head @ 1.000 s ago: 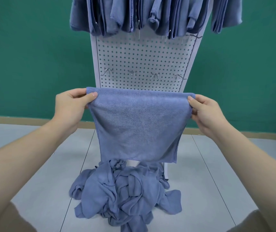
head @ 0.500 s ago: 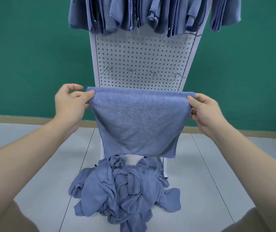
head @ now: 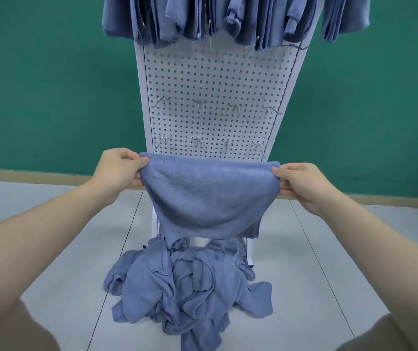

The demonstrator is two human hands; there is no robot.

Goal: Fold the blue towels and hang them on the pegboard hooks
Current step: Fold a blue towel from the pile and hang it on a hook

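Mid-fold: your left hand [head: 116,171] and right hand [head: 301,184] each pinch a top corner of the blue towel [head: 207,198]. Next, judged: bring the corners together, then hang it on a free pegboard hook [head: 199,105].

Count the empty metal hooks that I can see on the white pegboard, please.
8. Upper row: four hooks. Lower row, just above the held towel: four more. Others may hide behind hanging towels.
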